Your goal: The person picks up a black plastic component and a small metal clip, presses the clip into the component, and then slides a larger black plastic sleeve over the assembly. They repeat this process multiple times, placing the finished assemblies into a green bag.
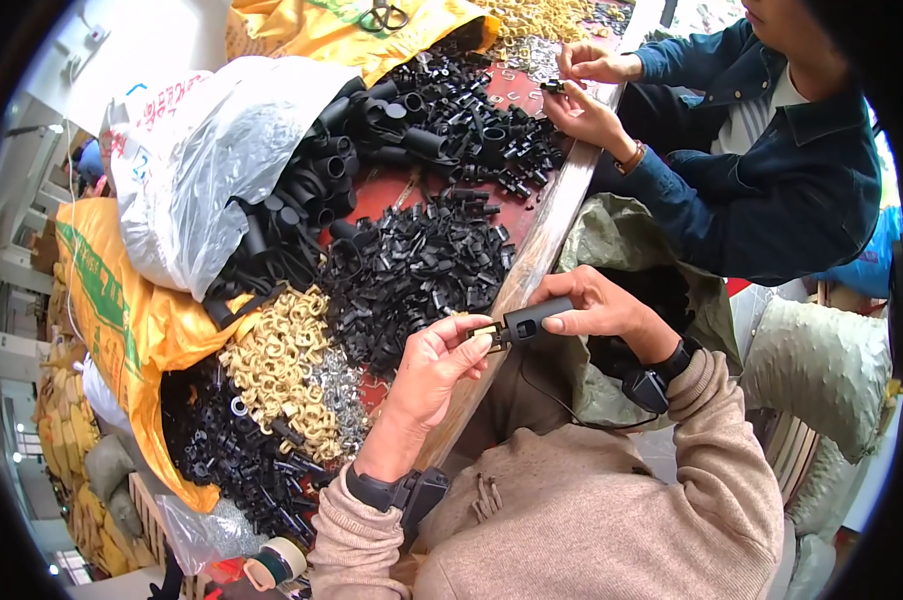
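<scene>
Just past the table's wooden edge, my right hand (611,312) grips a black cylindrical sleeve (536,319) with a cut-out in its side. My left hand (426,375) pinches a small black part with a gold-coloured piece (488,333) between thumb and fingertips. This part meets the left end of the sleeve; how far it reaches inside cannot be made out. Close beyond my hands lies a heap of small black plastic parts (421,270). Left of my left hand are gold-coloured ring-shaped pieces (286,370) and a pile of small silvery metal bits (341,400).
A white plastic sack (211,150) spills black tubes (321,170) onto the red table. Yellow sacks (121,300) lie at the left. Across the table's wooden edge (561,215), a co-worker's hands (591,95) hold a small black part. An open greenish sack (611,240) hangs beside the edge.
</scene>
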A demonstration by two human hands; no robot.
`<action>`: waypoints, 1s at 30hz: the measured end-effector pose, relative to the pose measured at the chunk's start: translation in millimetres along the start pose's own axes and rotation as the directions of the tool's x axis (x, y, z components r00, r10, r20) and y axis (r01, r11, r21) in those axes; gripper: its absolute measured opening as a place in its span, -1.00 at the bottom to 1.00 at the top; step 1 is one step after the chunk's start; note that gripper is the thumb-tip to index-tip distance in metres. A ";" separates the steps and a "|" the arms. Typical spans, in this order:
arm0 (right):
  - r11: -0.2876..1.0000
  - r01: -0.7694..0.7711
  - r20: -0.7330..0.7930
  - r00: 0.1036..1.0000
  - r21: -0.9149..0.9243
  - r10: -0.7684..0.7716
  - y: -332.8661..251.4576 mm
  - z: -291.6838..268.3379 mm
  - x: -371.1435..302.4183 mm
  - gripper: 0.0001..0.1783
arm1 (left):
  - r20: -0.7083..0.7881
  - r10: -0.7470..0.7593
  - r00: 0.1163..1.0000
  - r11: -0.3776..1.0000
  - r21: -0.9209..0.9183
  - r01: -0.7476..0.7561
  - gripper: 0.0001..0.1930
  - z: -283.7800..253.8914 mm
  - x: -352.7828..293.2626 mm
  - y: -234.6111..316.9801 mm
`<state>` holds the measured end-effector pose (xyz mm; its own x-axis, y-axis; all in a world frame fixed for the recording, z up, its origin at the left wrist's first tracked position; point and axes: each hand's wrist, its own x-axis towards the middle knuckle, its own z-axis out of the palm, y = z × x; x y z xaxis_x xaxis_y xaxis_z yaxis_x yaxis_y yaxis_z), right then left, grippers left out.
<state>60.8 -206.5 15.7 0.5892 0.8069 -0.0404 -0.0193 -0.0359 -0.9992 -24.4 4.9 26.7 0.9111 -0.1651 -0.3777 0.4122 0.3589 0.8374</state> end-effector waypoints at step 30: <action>0.975 0.044 -0.297 0.949 -0.218 -0.109 33.5 -67.5 38.2 -0.63 | 0.010 -0.003 1.000 0.996 0.094 0.002 -0.74 0.9 129.1 12.3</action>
<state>137.2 -216.7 -18.9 0.8008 0.5946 0.0720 0.1828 -0.1281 -0.9748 98.3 -12.8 -11.4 0.9099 -0.1753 -0.3759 0.4116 0.2703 0.8703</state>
